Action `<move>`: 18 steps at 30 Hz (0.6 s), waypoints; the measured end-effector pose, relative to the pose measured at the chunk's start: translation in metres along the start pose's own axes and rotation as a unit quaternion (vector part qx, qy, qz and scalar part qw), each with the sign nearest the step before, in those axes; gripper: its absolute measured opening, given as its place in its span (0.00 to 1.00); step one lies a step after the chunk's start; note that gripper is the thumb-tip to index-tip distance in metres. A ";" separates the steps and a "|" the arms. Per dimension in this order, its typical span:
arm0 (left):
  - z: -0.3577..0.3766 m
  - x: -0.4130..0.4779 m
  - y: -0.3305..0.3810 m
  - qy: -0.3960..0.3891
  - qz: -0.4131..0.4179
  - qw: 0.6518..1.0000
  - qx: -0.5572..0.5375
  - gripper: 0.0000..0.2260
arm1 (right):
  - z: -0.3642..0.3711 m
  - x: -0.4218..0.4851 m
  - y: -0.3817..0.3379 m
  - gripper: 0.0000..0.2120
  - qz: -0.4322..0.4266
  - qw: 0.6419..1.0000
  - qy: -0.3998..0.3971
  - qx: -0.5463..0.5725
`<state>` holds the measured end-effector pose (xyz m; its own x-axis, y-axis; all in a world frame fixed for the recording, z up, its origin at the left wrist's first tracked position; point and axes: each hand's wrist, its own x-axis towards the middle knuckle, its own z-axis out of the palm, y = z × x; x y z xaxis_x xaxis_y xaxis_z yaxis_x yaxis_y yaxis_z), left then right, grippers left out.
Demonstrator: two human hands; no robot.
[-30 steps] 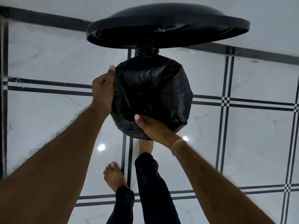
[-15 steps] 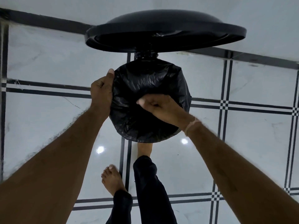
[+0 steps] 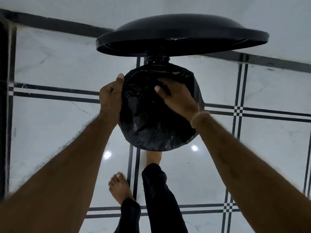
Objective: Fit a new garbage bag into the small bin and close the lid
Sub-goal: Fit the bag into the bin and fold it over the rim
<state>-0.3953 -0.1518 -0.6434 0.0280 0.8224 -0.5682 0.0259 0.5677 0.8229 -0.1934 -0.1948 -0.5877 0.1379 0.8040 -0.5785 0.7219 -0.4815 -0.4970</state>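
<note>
A small round bin stands on the floor, its rim and mouth covered by a black garbage bag (image 3: 151, 130). The bin's black lid (image 3: 181, 34) stands raised behind it on the hinge (image 3: 158, 60). My left hand (image 3: 110, 96) grips the bag-covered rim on the left side, thumb pointing up along the edge. My right hand (image 3: 176, 98) reaches into the bin's mouth from the right. Its fingers lie fairly straight on the bag's plastic near the far rim. The bin's body is hidden under the bag.
The floor is glossy white tile with dark stripe borders (image 3: 237, 111), and a wall with a dark skirting runs behind the bin. My bare left foot (image 3: 120, 189) stands near the bin. My right foot (image 3: 154, 158) reaches under the bin's front edge.
My right hand has moved from the near edge of the bag across the bin's mouth to the far right side. My left hand keeps its grip on the left rim.
</note>
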 end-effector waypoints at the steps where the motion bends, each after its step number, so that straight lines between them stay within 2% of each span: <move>1: 0.000 0.001 0.000 0.004 -0.004 1.000 -0.001 0.33 | 0.002 -0.018 0.004 0.24 -0.021 0.999 0.026 -0.003; 3: -0.001 0.002 0.000 0.008 -0.009 1.000 -0.001 0.33 | 0.006 -0.045 0.016 0.25 -0.005 0.999 0.021 -0.024; 4: 0.000 0.001 0.000 0.009 -0.008 1.000 0.004 0.32 | 0.008 -0.051 0.025 0.26 0.033 0.999 -0.002 -0.024; 6: 0.000 0.001 0.000 0.012 -0.004 1.000 0.014 0.30 | 0.011 -0.046 0.038 0.29 0.120 0.991 -0.047 0.040; 9: -0.002 0.004 -0.001 0.008 -0.002 1.000 0.019 0.30 | 0.016 -0.021 0.040 0.30 0.201 0.967 -0.065 0.142; 12: 0.000 0.005 -0.002 0.007 -0.012 1.000 0.017 0.30 | 0.025 -0.011 0.039 0.29 0.235 0.958 -0.067 0.151; 14: 0.000 0.005 -0.003 0.005 -0.010 1.000 0.018 0.29 | 0.031 -0.024 0.028 0.28 0.184 0.970 -0.014 0.158; 16: -0.003 0.004 -0.002 -0.010 -0.010 1.000 0.005 0.33 | 0.046 -0.048 0.005 0.27 0.056 0.972 0.034 0.224; 18: -0.004 0.003 -0.002 -0.028 -0.010 1.000 -0.005 0.36 | 0.066 -0.063 -0.015 0.27 -0.033 0.970 -0.015 0.240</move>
<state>-0.3993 -0.1502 -0.6469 0.0837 0.8080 -0.5833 0.0176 0.5840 0.8115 -0.2581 -0.2617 -0.5864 0.0770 0.8321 -0.5493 0.3283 -0.5413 -0.7741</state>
